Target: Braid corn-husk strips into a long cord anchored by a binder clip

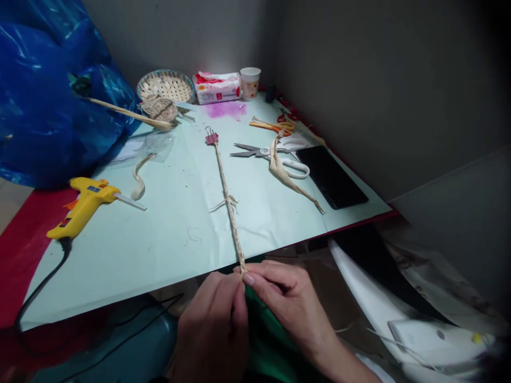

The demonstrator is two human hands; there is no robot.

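A thin braided cord of pale straw-like fibre [231, 215] runs taut down the table toward me. At its far end a pink binder clip [212, 138] grips it. Short loose strands stick out near the cord's middle. Just past the table's front edge, my left hand [215, 314] is closed on the near end of the braid, its fingertips pinched together. My right hand [285, 290] pinches the same end from the other side, thumb and forefinger on the cord. The strand ends below the fingers are hidden by my hands.
Scissors [263, 152] lie right of the braid beside a dried husk strip [281, 170] and a black phone [332, 176]. A yellow glue gun [85, 205] is at left, near a blue plastic bag [51, 96]. Behind are a woven basket [167, 85], tissues [217, 89] and a paper cup [250, 84].
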